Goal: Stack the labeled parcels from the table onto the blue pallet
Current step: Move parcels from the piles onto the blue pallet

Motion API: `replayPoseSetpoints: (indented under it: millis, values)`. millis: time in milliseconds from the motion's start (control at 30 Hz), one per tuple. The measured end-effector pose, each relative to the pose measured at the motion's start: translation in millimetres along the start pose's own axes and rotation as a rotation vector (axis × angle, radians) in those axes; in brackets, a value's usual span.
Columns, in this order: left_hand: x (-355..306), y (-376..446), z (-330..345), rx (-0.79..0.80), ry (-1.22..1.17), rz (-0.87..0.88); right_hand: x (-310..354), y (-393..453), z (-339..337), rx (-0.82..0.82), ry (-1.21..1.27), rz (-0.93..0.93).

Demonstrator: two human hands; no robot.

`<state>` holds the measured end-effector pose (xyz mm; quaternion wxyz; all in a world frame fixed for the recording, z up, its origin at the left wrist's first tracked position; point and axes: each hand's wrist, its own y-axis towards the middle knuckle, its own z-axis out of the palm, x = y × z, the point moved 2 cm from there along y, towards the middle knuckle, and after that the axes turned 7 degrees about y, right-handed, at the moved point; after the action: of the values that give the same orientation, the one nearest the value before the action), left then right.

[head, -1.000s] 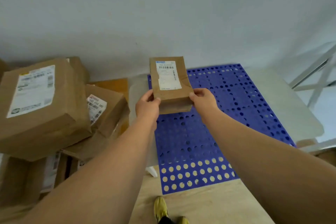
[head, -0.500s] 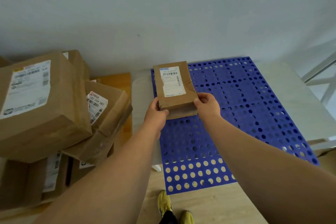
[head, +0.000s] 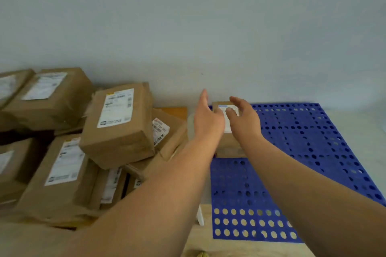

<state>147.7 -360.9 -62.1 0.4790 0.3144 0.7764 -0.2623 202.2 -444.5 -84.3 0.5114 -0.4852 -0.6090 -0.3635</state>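
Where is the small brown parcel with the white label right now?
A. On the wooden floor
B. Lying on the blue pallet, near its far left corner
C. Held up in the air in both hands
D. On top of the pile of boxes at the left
B: the small parcel lies flat on the blue pallet near its far left corner, while the left hand and right hand are open above it, gripping nothing.

Blue pallet (head: 313, 142) carries one small parcel (head: 228, 146).
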Motion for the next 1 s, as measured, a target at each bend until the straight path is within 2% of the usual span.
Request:
replayPoseSetpoints:
  millis: [133, 333, 433, 533, 633, 767, 900, 1000]
  values:
    - [-19, -11, -56, -0.207, 0.002, 0.105, 41, -25, 40, 0.163, 0.064, -0.107]
    - [-13, -25, -137, -0.428, 0.037, 0.089, 75, -61, 85, 0.341, 0.043, -0.174]
    - [0, -27, -175, -0.543, 0.08, 0.056, 85, -65, 105, 0.393, 0.005, -0.146]
    - [22, -26, -213, -0.629, 0.132, -0.038, 85, -69, 125, 0.428, -0.019, -0.007]
    - [43, -23, -241, -0.588, 0.149, -0.168, 81, -76, 142, 0.472, -0.014, 0.132]
    - [64, -20, -259, -0.397, 0.127, -0.346, 80, -85, 157, 0.514, -0.065, 0.236]
    - [77, -15, -261, -0.204, 0.087, -0.397, 79, -88, 167, 0.519, -0.027, 0.298]
    - [81, -10, -261, -0.162, 0.039, -0.343, 79, -92, 171, 0.484, 0.028, 0.299]
